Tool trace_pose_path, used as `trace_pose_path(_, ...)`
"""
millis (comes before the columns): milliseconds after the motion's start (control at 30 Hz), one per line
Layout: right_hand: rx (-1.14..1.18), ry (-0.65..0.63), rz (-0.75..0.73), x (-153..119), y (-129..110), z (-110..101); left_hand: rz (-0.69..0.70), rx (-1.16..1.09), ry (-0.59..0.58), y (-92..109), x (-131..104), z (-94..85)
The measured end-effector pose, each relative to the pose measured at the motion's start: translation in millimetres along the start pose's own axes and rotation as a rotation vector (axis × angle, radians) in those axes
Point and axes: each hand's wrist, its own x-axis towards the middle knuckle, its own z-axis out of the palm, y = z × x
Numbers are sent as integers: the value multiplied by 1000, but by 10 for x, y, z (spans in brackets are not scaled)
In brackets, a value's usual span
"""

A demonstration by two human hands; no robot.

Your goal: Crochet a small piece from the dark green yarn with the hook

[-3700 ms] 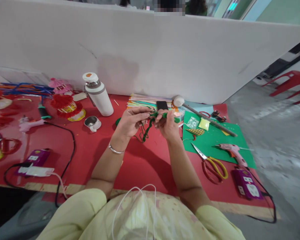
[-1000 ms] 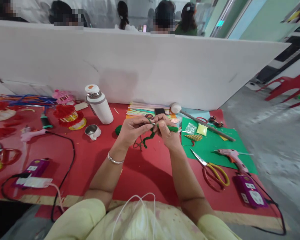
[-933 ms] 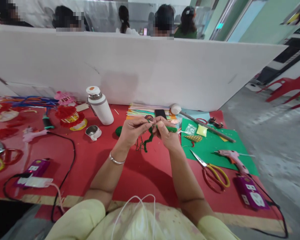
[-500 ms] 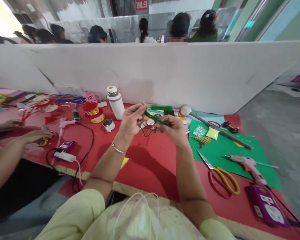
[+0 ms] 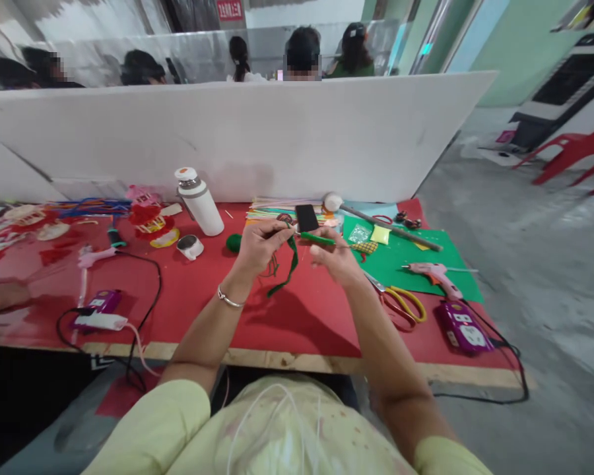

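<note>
Over the red table covering, my left hand (image 5: 262,247) is closed in a pinch on one end of a dark green strip (image 5: 293,260), whose other end hangs down in a curve. My right hand (image 5: 334,254) pinches a bright green rod-like piece (image 5: 317,238), its left tip close to my left fingertips. A green ball (image 5: 234,243) lies on the table just left of my left hand. Behind my right hand is a black phone (image 5: 306,218). Thin dark strands (image 5: 272,267) lie below my left hand, partly hidden by it.
Left are a white bottle (image 5: 205,208), metal cup (image 5: 190,247), pink glue gun (image 5: 96,256) and another person's arm (image 5: 2,298). Right are scissors (image 5: 400,303), another glue gun (image 5: 435,272), purple power strip (image 5: 462,328) and a long stick (image 5: 391,228). A white partition (image 5: 277,132) stands behind.
The view has shifted right. The dark green strip, earlier stretched between both hands, now hangs from my left hand. My right hand has let go of it and holds the bright green piece.
</note>
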Motion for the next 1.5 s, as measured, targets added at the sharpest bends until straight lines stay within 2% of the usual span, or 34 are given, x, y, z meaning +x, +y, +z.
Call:
trace_pose_path(100,339,-161,118,181,-32,237,86,99,-10,46,5,-18)
trace_pose_path(167,424,-263,195,292,-67,322,113,108,-11,109,27,-50)
trace_pose_path(233,452,-303,229,376,-119,363,100,61,-48,181,58,-73)
trace_pose_path(333,434,-268,244,458,-193,388,72,10,-107,254,121,-74)
trace_pose_path(467,319,-184,260,529,-187,379,124,78,-35,198,200,-52)
trace_pose_path(600,201,-6,93,575,-110,338,-51,-104,20,24,233,-26)
trace_pose_path(733,189,64,41,600,-88,299,-132,-232,89,-97,240,-20)
trace_pose_path(933,180,105,35,604,-132,286,51,15,146,-114,223,-65)
trace_pose_path(1100,134,110,28,602,-149,286,2,-134,44,-45,215,-63)
trace_pose_path(1200,96,119,1,602,-131,289,22,-152,23,-33,218,-67)
trace_pose_path(1300,40,119,-41,582,-125,302,80,-48,75,-51,202,-67)
trace_pose_path(1400,-90,135,-113,532,-140,341,154,81,196,-76,167,-34)
trace_pose_path(1500,-259,220,-266,483,-125,409,141,41,282,-87,156,17)
